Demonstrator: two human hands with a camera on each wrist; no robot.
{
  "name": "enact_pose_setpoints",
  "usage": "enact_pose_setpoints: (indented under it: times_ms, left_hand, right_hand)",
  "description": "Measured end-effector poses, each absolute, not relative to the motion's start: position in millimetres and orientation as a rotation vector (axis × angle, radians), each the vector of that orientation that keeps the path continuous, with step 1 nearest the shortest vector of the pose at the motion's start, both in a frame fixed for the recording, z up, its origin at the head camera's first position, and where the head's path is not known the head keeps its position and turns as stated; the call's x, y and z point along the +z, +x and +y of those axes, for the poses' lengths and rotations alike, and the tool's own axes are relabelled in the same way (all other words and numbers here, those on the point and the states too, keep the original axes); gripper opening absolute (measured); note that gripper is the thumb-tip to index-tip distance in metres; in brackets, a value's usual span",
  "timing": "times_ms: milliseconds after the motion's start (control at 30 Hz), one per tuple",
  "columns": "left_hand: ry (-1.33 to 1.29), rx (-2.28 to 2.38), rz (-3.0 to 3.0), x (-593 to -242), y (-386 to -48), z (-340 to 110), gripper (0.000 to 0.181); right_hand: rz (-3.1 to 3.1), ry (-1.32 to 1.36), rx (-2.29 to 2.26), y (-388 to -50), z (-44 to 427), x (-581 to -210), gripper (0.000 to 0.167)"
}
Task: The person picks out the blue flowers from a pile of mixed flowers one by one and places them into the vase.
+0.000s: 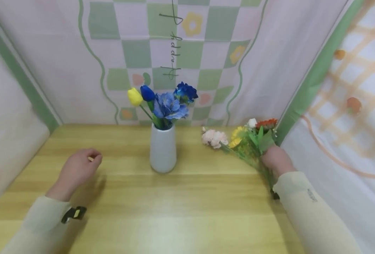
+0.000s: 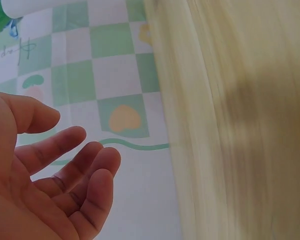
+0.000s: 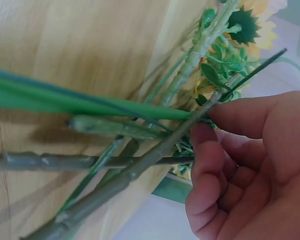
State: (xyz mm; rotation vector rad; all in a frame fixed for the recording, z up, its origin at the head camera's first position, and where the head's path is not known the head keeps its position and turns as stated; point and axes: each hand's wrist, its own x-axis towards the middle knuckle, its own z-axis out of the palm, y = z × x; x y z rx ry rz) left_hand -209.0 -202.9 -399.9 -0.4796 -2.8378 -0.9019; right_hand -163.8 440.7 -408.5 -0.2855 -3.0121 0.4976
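Note:
A white vase [image 1: 163,150] stands upright on the table, holding a yellow tulip [image 1: 135,96], a blue tulip [image 1: 147,93] and other blue flowers [image 1: 170,106]. To its right lies a bunch with pink [image 1: 215,138], yellow [image 1: 237,137], white and red flowers [image 1: 266,123]. My right hand [image 1: 277,160] is at that bunch; in the right wrist view its thumb and fingers [image 3: 207,155] pinch a stem [image 3: 155,155] among several others. My left hand [image 1: 78,169] hovers left of the vase, fingers loosely curled with nothing in them, as the left wrist view also shows [image 2: 65,175].
The wooden table [image 1: 162,218] meets a checked curtain [image 1: 165,53] at its back edge. More fabric hangs at the left and at the right [image 1: 349,134], close to my right hand. A dark strap [image 1: 74,214] is on the left sleeve.

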Motion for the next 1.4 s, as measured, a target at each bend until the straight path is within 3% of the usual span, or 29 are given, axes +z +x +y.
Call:
enact_pose_setpoints:
  times_ms: [333,500,900,1200,1400]
  left_hand:
    - [-0.449,-0.925,-2.855,-408.3,-209.4,-206.1,0.034]
    - [-0.419,-0.932,-2.883,-404.3,-209.6,-208.4,0.039]
    - [-0.484,-0.949,-2.867,-402.3,-202.1,-197.4,0.033]
    - [-0.524,-0.991,-2.787,-393.0,-185.1,-175.3,0.026]
    - [-0.578,-1.058,-2.754,-382.1,-177.7,-154.9,0.023]
  right_hand:
    - [-3.045,-0.256,0.514,-168.1,448.6,-409.0,0.011]
    - [-3.006,-0.21,0.47,-171.1,451.1,-398.3,0.023]
    - [-2.727,-0.281,0.586,-162.8,431.7,-370.4,0.032]
    - [-2.537,-0.247,0.716,-147.5,365.8,-324.1,0.037]
    - [-2.485,-0.081,0.764,-134.2,306.2,-300.2,0.029]
